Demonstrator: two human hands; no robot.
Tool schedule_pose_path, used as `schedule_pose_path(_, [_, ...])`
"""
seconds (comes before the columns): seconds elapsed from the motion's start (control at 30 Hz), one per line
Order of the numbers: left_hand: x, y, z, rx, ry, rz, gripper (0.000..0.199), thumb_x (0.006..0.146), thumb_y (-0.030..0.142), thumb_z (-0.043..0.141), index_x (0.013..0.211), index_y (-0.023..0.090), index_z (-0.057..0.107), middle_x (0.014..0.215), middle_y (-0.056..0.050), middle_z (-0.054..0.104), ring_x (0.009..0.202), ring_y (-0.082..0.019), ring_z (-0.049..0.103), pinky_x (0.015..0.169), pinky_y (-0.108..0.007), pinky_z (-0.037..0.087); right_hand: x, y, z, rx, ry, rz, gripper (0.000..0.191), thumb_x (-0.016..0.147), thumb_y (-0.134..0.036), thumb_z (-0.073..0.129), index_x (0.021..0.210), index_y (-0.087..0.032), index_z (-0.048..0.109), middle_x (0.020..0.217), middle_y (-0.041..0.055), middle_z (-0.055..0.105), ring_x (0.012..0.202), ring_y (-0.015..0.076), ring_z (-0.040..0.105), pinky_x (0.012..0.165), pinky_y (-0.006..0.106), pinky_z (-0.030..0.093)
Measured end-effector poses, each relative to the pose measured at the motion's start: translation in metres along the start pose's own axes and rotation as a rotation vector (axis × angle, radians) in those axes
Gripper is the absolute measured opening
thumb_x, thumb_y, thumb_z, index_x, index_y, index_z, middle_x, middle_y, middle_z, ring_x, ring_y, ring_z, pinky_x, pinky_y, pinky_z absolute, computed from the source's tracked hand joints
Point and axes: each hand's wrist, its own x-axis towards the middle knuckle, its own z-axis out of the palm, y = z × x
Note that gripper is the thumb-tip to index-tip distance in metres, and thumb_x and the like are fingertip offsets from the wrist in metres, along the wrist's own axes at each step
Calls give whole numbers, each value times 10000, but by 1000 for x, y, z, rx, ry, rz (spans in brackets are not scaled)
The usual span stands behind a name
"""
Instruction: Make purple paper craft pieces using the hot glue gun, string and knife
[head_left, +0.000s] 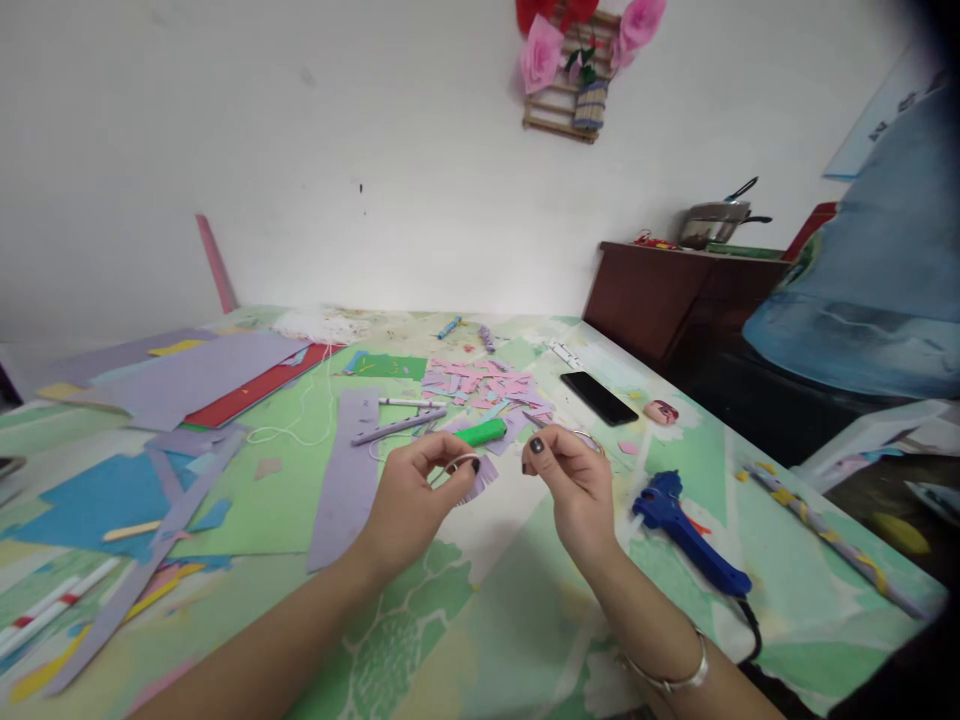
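Note:
My left hand (424,485) is closed in a pinch near the middle of the table. A small fringed strip of purple paper (482,480) shows at its fingertips, and a thin pale loop curves between the thumb and fingers. To its right my right hand (574,480) is also pinched, a short gap away; whatever lies between its fingertips is too small to make out. Part of a thin gold-coloured loop (590,440) shows behind the right hand's knuckles. Just beyond the left hand lies a green roll (481,432), beside a rolled purple paper stick (397,426).
A blue glue gun (694,535) with its cord lies right of my right hand. Farther back are a black phone (598,397) and pink paper scraps (480,382). Coloured sheets (217,370) and white string (300,435) spread leftward. A wrapped stick (832,540) lies along the right edge.

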Motion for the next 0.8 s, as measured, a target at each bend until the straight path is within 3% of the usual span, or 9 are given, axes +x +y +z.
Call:
schedule_pose_path(0.13, [2,4,0,-67,-15,-59,114,687,266,630,692,153,619,665,-5,593,639,-119,522,568,-212,427,2,3,2,26,-10,103,86,750,-258,649,727,-176,656,710,32,642,681,151,557,652,287,425])
schedule_pose_path(0.3, [0,5,1,-57,-40,-53,92,675,247,637,682,155,630,659,-10,601,636,-125,523,558,-218,428,6,4,2,190,-32,305,166,601,-262,769,615,-179,626,599,-7,604,571,119,510,553,253,402])
schedule_pose_path(0.47, [0,2,1,-27,-89,30,51,688,198,610,690,167,649,665,-12,626,651,-132,546,623,-244,439,7,2,2,282,-133,362,192,717,-348,684,643,-172,659,648,17,627,609,118,510,594,259,393])
schedule_pose_path(0.63, [0,1,0,10,-106,52,61,700,199,597,690,171,651,677,-17,633,659,-140,549,632,-255,432,6,0,1,403,-258,441,100,658,-244,734,709,-176,682,651,-3,617,602,107,520,588,247,383])
schedule_pose_path(0.8, [1,4,-3,46,-151,53,57,695,184,599,680,171,652,671,-14,640,659,-140,548,635,-252,420,6,1,1,440,-279,455,98,664,-234,736,715,-172,679,672,-2,614,607,105,520,586,243,381])
